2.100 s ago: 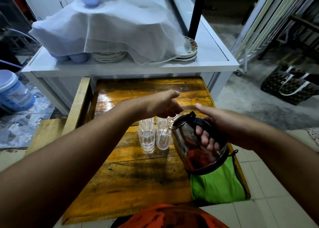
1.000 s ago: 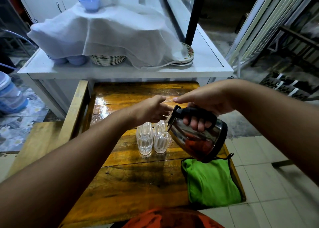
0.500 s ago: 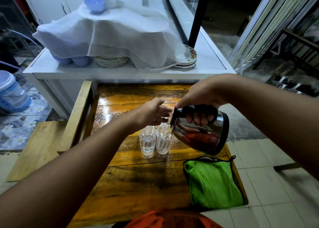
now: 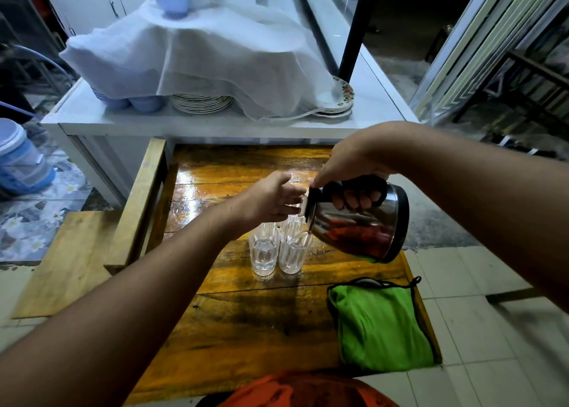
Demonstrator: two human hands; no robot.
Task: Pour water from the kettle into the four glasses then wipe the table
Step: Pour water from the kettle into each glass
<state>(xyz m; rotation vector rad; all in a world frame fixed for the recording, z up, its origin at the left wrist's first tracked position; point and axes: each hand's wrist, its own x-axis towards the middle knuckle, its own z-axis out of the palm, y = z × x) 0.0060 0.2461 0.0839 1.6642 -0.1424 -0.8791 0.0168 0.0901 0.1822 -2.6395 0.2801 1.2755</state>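
Note:
A steel kettle (image 4: 360, 226) with a black handle hangs tilted far to the left above a tight cluster of clear ribbed glasses (image 4: 278, 248) on the wooden table (image 4: 246, 323). My right hand (image 4: 354, 172) grips the kettle's handle from above. My left hand (image 4: 272, 199) reaches across and its fingers hold the kettle's lid at the mouth. The front left glass (image 4: 263, 254) holds some water; the back glasses are mostly hidden behind my left hand and the kettle. A green cloth (image 4: 381, 326) lies on the table's right front corner.
Behind the table stands a white counter (image 4: 378, 99) with stacked plates (image 4: 200, 102) and blue bowls under a white cloth (image 4: 197, 49). A wooden armrest (image 4: 138, 203) runs along the table's left side. The far part of the tabletop looks wet.
My right hand has lifted the kettle and tipped it much further to the left, its mouth now over the glasses. My left hand stays at the lid.

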